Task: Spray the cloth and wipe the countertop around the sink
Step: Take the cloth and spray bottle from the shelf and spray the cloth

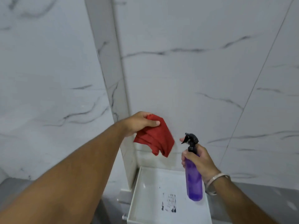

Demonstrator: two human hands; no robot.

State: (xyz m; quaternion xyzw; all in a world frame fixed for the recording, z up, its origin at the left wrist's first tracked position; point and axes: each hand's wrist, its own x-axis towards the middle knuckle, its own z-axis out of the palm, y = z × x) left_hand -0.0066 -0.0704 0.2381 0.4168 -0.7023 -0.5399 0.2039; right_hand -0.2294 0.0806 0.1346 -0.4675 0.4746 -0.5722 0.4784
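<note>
My left hand (139, 122) holds a crumpled red cloth (155, 139) up in front of the marble wall, the cloth hanging down from my fingers. My right hand (199, 160) grips a purple spray bottle (194, 180) upright by its neck, a finger on the trigger of the black spray head (191, 139). The nozzle points left at the cloth, a short gap away. Below both hands lies a white rimmed surface (145, 191) with a worn dark label mark. No sink basin shows.
White marble-patterned tiles (194, 70) fill the wall ahead and to the left, with a corner pillar (113, 78) between them. A metal bracelet (215, 180) circles my right wrist. A small chrome fitting (124, 217) sits at the white surface's lower left.
</note>
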